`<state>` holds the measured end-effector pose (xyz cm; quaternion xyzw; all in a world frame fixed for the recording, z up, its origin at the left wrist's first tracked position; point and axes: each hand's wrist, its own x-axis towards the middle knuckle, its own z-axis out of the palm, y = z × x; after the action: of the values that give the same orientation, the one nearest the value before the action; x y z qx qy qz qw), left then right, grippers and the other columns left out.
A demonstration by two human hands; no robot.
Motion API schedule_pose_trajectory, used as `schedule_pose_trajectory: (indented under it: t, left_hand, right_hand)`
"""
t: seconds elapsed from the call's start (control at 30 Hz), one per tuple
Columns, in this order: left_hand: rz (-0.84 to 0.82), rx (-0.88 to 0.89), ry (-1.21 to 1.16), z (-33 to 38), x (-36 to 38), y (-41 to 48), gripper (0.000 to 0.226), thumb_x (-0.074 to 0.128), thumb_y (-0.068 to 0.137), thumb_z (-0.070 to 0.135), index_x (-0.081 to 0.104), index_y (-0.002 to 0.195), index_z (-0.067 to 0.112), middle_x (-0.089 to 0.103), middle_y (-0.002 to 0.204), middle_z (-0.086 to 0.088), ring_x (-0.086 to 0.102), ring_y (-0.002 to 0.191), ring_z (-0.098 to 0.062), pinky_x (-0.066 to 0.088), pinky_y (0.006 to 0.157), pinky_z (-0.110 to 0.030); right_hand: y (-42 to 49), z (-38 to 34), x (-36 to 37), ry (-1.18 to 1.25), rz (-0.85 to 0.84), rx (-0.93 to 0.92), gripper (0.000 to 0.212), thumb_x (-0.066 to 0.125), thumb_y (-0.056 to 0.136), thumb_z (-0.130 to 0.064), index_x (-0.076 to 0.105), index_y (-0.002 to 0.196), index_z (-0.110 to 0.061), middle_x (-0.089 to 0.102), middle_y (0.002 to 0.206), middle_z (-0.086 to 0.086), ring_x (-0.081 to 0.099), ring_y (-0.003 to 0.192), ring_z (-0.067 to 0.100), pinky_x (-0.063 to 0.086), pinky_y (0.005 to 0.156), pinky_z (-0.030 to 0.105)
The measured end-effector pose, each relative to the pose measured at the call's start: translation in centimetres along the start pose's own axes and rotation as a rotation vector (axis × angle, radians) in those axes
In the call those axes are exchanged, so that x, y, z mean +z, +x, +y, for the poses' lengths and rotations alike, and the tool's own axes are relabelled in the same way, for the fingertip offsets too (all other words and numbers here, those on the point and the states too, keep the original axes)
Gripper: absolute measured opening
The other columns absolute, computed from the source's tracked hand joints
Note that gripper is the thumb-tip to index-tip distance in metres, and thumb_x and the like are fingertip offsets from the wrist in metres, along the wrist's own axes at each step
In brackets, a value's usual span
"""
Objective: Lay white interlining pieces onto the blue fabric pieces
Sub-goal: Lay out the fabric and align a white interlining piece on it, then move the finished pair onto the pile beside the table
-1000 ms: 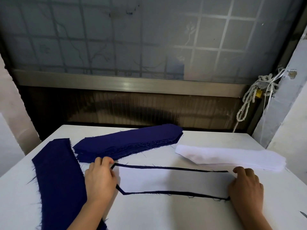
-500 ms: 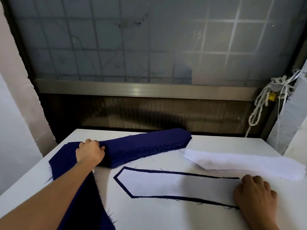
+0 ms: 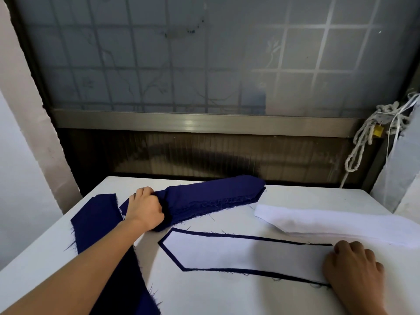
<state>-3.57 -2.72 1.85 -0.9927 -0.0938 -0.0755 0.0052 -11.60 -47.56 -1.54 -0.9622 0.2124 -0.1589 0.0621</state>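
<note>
In the head view, your left hand (image 3: 145, 209) is out at about 10 o'clock on the white table (image 3: 295, 196). Its fingers are curled tight round the near-left end of the stack of blue fabric pieces (image 3: 213, 196). That stack runs away from your grip toward 1 o'clock, with frayed threads along its near edge.

Your right hand (image 3: 354, 267) sits at about 4 o'clock, knuckles up and fingers loosely bent. It grasps nothing; its fingertips rest on the right end of the white interlining piece (image 3: 245, 253).

That piece lies flat at the middle of the table on a single blue fabric piece (image 3: 171, 256). The blue shows only as a thin dark border around the white, with its pointed end toward 9 o'clock.

The stack of white interlining (image 3: 329, 226) lies at 2 to 3 o'clock, just beyond your right hand and apart from the blue stack.

A long blue strip (image 3: 95, 223) stretches from 10 o'clock down to 7 o'clock, passing under your left forearm.

Beyond the table, at 2 o'clock, a white rope (image 3: 361, 144) hangs beside the frosted window (image 3: 204, 64).
</note>
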Motion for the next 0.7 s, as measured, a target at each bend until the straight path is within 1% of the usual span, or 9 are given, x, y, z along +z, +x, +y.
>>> schedule_pose_trajectory:
  t: [0.1,0.2,0.27,0.37,0.43,0.47,0.53,0.6,0.7]
  left_hand:
    - [-0.008,-0.029,-0.169,-0.5,-0.4,-0.1,0.019,0.057,0.090,0.025,0.076,0.093,0.026,0.053,0.128,0.000,0.048,0.120,-0.024,0.035,0.107,-0.038]
    - [0.101,-0.045,-0.255,-0.6,-0.6,-0.7,0.010,0.063,0.089,0.028,0.069,0.098,0.027,0.060,0.113,0.002,0.056,0.109,-0.022,0.041,0.100,-0.038]
    - [0.177,-0.113,-0.379,-0.6,-0.5,-1.1,0.026,0.070,0.086,0.026,0.060,0.110,0.023,0.063,0.106,0.000,0.060,0.102,-0.023,0.046,0.095,-0.042]
    - [0.282,-0.262,-0.734,0.0,-0.3,-1.7,0.052,0.071,0.087,0.013,0.046,0.132,0.018,0.063,0.097,-0.002,0.064,0.090,-0.026,0.054,0.086,-0.043]
    - [0.343,-0.322,-0.944,0.7,-0.1,-2.3,0.055,0.069,0.089,0.006,0.046,0.137,0.015,0.062,0.099,-0.001,0.063,0.093,-0.023,0.052,0.090,-0.039]
    - [0.359,-0.319,-1.015,1.1,0.0,-2.6,0.048,0.069,0.089,0.005,0.052,0.134,0.013,0.062,0.102,0.000,0.061,0.096,-0.020,0.051,0.092,-0.036]
    - [0.399,-0.239,-1.019,2.1,0.3,-3.6,0.024,0.069,0.091,0.010,0.066,0.114,0.011,0.064,0.102,0.001,0.061,0.097,-0.019,0.048,0.087,-0.032]
    - [0.472,-0.136,-0.957,3.1,0.8,-5.0,0.008,0.070,0.091,0.013,0.068,0.098,0.011,0.059,0.093,0.004,0.060,0.087,-0.015,0.043,0.076,-0.025]
    - [0.538,0.036,-0.871,4.2,1.7,-7.4,0.005,0.067,0.093,0.020,0.063,0.094,0.016,0.056,0.087,0.013,0.058,0.079,-0.004,0.042,0.068,-0.015]
  right_hand:
    - [0.0,0.0,-0.1,0.012,0.008,-0.001,0.014,0.058,0.082,-0.019,0.062,0.091,-0.010,0.056,0.100,0.014,0.050,0.098,0.035,0.039,0.081,0.041]
    - [-0.1,-0.1,0.0,0.036,0.014,0.012,0.013,0.059,0.081,-0.018,0.063,0.091,-0.009,0.056,0.101,0.015,0.050,0.099,0.035,0.039,0.082,0.041]
    - [-0.1,-0.2,0.0,0.042,0.012,0.012,0.013,0.060,0.080,-0.017,0.063,0.090,-0.009,0.056,0.101,0.015,0.050,0.100,0.035,0.039,0.082,0.041]
    - [-0.1,-0.2,0.1,0.050,0.033,0.015,0.012,0.061,0.080,-0.017,0.063,0.089,-0.009,0.057,0.099,0.015,0.050,0.098,0.035,0.039,0.081,0.042]
    - [0.0,-0.2,0.2,0.028,0.031,0.017,0.013,0.060,0.080,-0.018,0.062,0.090,-0.010,0.056,0.099,0.014,0.051,0.099,0.035,0.040,0.081,0.041]
    - [0.0,-0.1,0.2,0.015,0.031,0.019,0.013,0.060,0.080,-0.019,0.062,0.090,-0.010,0.056,0.099,0.014,0.051,0.099,0.034,0.039,0.081,0.041]
    - [0.0,-0.1,0.3,0.030,0.060,0.015,0.013,0.063,0.078,-0.016,0.063,0.089,-0.008,0.056,0.097,0.015,0.052,0.096,0.036,0.039,0.081,0.042]
    - [0.0,-0.2,0.4,0.088,0.122,-0.011,0.015,0.070,0.072,-0.010,0.065,0.086,-0.005,0.058,0.094,0.019,0.054,0.092,0.039,0.038,0.080,0.046]
    - [0.0,-0.2,0.8,0.143,0.261,-0.072,0.019,0.077,0.066,-0.004,0.067,0.082,-0.002,0.060,0.088,0.022,0.057,0.085,0.043,0.038,0.079,0.050]
